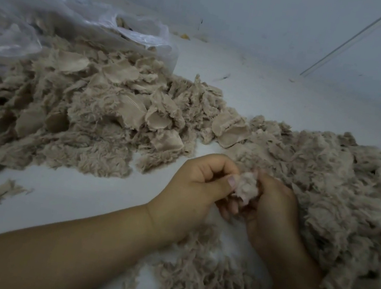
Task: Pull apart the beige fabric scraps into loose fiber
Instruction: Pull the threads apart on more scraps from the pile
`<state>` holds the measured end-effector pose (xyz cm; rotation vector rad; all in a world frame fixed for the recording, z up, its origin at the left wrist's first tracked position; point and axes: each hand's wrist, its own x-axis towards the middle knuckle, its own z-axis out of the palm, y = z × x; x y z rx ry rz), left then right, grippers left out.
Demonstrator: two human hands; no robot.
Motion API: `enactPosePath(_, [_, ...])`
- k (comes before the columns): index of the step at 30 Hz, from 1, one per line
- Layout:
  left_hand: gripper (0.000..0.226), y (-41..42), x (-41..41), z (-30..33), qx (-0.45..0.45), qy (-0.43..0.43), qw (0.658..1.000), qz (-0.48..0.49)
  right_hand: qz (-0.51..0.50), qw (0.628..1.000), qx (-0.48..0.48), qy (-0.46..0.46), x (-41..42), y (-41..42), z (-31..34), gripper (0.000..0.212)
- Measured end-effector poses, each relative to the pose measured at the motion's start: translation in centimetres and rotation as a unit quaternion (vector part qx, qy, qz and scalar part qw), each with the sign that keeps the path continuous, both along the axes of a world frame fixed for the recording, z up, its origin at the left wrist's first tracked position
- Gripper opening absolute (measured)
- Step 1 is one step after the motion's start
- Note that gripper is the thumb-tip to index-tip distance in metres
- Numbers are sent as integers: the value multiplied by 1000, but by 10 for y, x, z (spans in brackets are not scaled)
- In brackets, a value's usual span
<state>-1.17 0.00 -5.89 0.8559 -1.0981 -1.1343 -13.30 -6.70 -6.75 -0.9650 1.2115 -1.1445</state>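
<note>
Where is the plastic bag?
The plastic bag lies at the upper left of the head view, on the floor by the wall, right behind the scrap pile, far from both hands.

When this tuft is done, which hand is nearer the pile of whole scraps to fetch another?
Probably the left hand. The untorn scrap pile lies on its side, while the right hand sits against the loose fiber heap. Both now pinch the tuft.
</note>
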Motion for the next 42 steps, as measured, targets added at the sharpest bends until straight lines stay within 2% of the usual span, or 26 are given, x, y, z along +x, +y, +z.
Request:
enactPosePath(4, [25, -8, 9, -5, 31, 18, 994, 106, 14, 999, -3, -37, 0, -1, -2, 19])
enactPosePath(9, [28, -13, 16, -5, 9, 41, 983, 177, 40, 999, -35, 12, -3, -1, -7, 12])
enactPosePath(14, [23, -12, 10, -9, -13, -15, 987, 162, 87, 993, -76, 8, 0, 3, -7, 21])
enactPosePath(16, [20, -11, 8, -9, -1, -18, 988, 155, 119, 989, -93, 3, 1, 6, -8, 32])
enactPosePath(20, [32, -13, 8, -11, 0, -50, 989, 139, 147, 987, -58, 0, 2, 7, -5, 53])
enactPosePath(24, [25, -14, 8, -12, 7, -59, 986, 153, 132, 990, -42, 27, 5, 7, -4, 59])
enactPosePath(27, [24, -14, 10, -11, -9, -77, 974, 212, 118, 992, -35, 37, 4, 5, -5, 50])
enactPosePath(31, [36, -19, 20, -11, -7, -111, 949, 295, 71, 997, -13, -13, 1, 2, -5, 32])
enactPosePath(35, [30, -19, 20, -13, -40, -190, 939, 285, 110, 992, -66, 19, -2, 5, -9, 19])
enactPosePath(37, [31, -19, 17, -12, -100, -264, 917, 281, 127, 988, -87, 33, -2, 7, -10, 23])
enactPosePath(40, [31, -19, 14, -11, -215, -418, 844, 259, 150, 981, -116, 42, 0, 11, -6, 36])
enactPosePath(42, [26, -19, 12, -13, -273, -478, 805, 221, 167, 977, -131, 23, 1, 12, -5, 46])
